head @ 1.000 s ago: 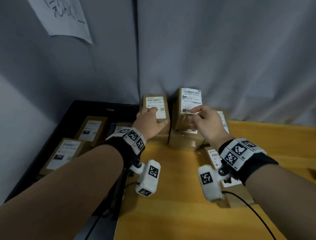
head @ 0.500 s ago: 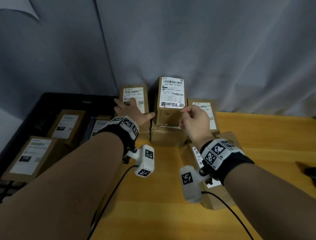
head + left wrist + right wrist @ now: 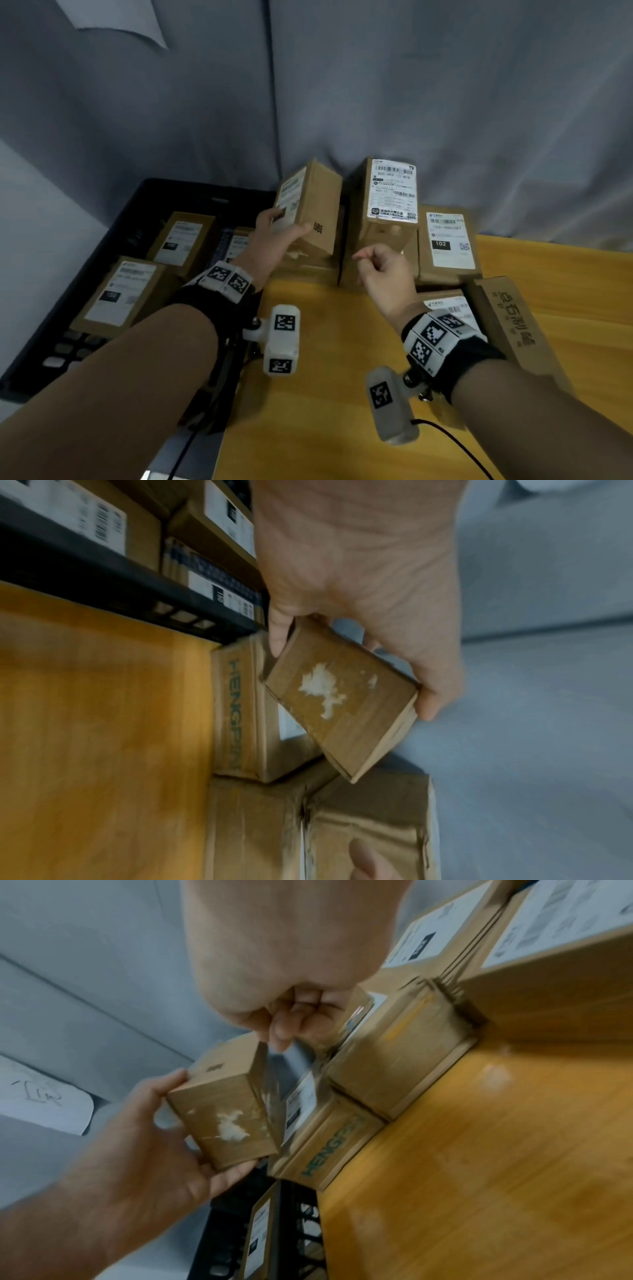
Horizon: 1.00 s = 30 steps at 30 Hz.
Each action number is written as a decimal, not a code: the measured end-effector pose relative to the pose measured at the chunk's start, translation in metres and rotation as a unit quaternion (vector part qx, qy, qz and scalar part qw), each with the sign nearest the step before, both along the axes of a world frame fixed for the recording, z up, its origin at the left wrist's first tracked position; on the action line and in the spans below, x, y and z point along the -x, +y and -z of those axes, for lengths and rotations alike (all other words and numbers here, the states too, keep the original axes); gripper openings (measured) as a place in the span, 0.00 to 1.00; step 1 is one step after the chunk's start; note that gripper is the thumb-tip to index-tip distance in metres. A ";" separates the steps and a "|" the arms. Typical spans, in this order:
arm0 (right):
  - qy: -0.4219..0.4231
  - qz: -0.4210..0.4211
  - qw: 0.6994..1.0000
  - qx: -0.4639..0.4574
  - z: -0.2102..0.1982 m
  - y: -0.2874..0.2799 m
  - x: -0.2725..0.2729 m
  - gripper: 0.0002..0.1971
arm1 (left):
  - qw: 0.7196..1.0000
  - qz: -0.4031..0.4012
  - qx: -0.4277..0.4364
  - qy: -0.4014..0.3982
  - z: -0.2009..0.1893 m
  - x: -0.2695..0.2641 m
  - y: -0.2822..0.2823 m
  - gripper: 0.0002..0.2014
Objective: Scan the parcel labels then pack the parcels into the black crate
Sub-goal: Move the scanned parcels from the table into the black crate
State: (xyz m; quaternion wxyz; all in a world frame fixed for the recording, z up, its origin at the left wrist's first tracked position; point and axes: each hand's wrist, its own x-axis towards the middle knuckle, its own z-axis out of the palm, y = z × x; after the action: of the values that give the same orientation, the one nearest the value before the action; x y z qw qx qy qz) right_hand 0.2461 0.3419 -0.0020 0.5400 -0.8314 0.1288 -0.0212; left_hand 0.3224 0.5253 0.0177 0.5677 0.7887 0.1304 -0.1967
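My left hand (image 3: 284, 226) grips a small brown parcel (image 3: 311, 205), lifted and tilted above the stack at the table's back edge, its label facing left. The left wrist view shows thumb and fingers clamping the parcel's (image 3: 342, 696) sides, with a torn white patch on its underside. My right hand (image 3: 370, 260) hovers in front of a tall labelled parcel (image 3: 394, 195), fingers curled and holding nothing; the right wrist view shows the same hand (image 3: 294, 1015). The black crate (image 3: 144, 198) stands at the left with labelled parcels (image 3: 120, 291) lying flat inside.
A parcel marked 102 (image 3: 448, 243) lies right of the tall one. Another long box (image 3: 513, 329) sits near my right wrist. A box printed HENGPIN (image 3: 236, 710) lies under the lifted parcel. A grey curtain (image 3: 445, 102) closes off the back of the yellow table (image 3: 325, 411).
My left hand has picked the small parcel up off the stack and tilted it toward the crate. My right hand has let go of the tall parcel and drawn back, fingers curled.
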 end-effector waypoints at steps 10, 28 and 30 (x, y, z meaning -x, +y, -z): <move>0.139 -0.083 0.979 -0.126 -0.006 0.132 -0.018 0.14 | 0.996 -0.052 -0.056 -0.041 -0.015 0.033 0.138 0.46; 0.150 -0.125 0.949 0.246 0.039 0.199 -0.075 0.20 | 0.936 0.004 -0.352 0.026 0.028 -0.017 0.227 0.54; 0.129 -0.118 0.952 0.253 0.037 0.209 -0.081 0.19 | 0.932 -0.004 -0.364 0.011 0.030 -0.032 0.228 0.54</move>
State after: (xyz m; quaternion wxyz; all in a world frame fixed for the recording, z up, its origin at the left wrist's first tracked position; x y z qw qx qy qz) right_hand 0.3274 0.5509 -0.0389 0.2898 -0.9456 0.0886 0.1181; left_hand 0.3542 0.7535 -0.0122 0.2415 0.9383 0.2026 -0.1422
